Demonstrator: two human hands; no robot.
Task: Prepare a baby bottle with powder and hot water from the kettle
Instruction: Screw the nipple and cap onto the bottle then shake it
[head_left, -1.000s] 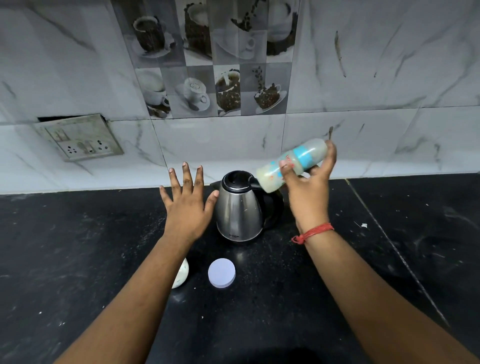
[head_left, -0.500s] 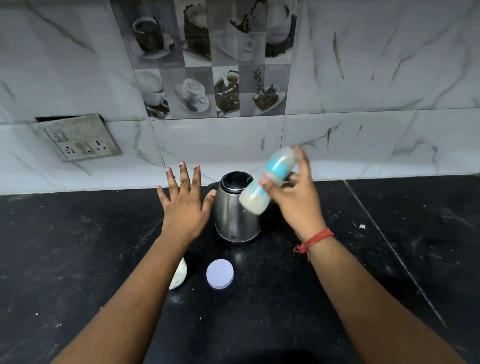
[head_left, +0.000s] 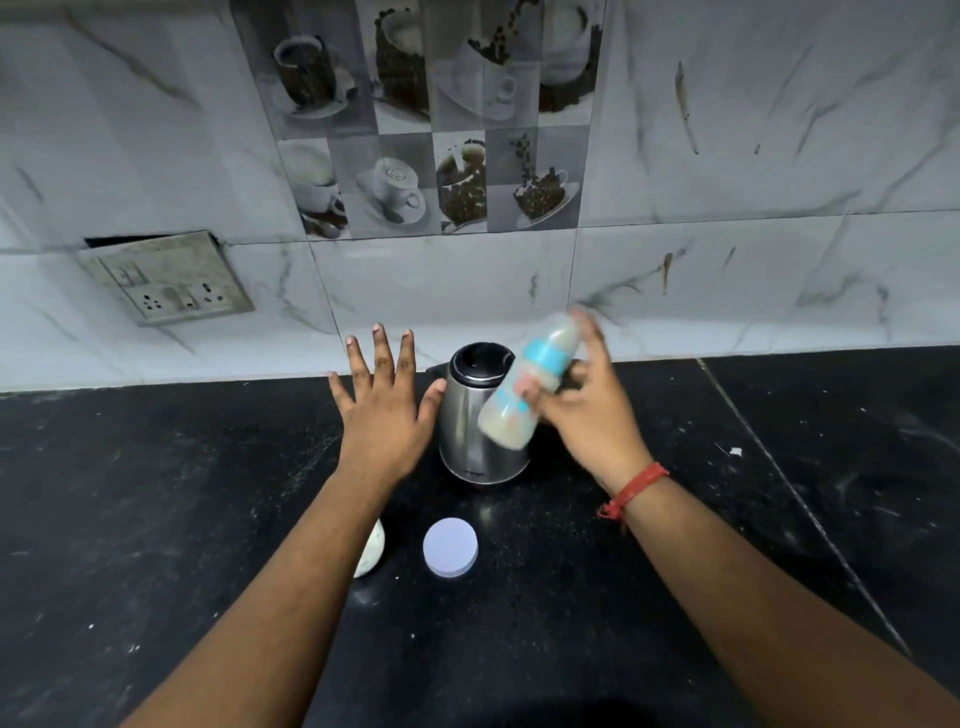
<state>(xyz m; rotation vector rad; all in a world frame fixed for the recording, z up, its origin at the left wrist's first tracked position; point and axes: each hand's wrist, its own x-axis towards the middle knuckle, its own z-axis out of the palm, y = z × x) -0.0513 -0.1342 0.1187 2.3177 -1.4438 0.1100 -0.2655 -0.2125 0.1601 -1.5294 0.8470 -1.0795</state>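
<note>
the right hand (head_left: 587, 415) has its grip closed around a baby bottle (head_left: 524, 387), thumb on the near side and fingers wrapped round the far side, holding it in the air just in front of and above the kettle (head_left: 480, 426). the bottle's long axis runs on a diagonal, its pale, milky lower end pointing down and to the left toward the kettle body, its upper end pointing up and to the right toward the wall; a blue band circles its middle. the left hand (head_left: 384, 405) hovers flat and spread beside the kettle's left flank with an empty grip, the thumb tip very near the steel side, though whether it touches cannot be told. compared with half a second ago the bottle sits at much the same slant and place, while a second ago it lay nearer to level and further to the right; the left hand has hardly shifted. the bottle and the right fingers are smeared by motion blur, so its top end and any cap are hard to make out. the bottle and hand cover the kettle's right side and handle. on the black worktop (head_left: 156, 519) a round white lid (head_left: 450, 546) lies nearer the camera, and a pale rounded object (head_left: 371, 551) is mostly hidden behind the left forearm. a red thread (head_left: 634, 491) circles the right wrist.
</note>
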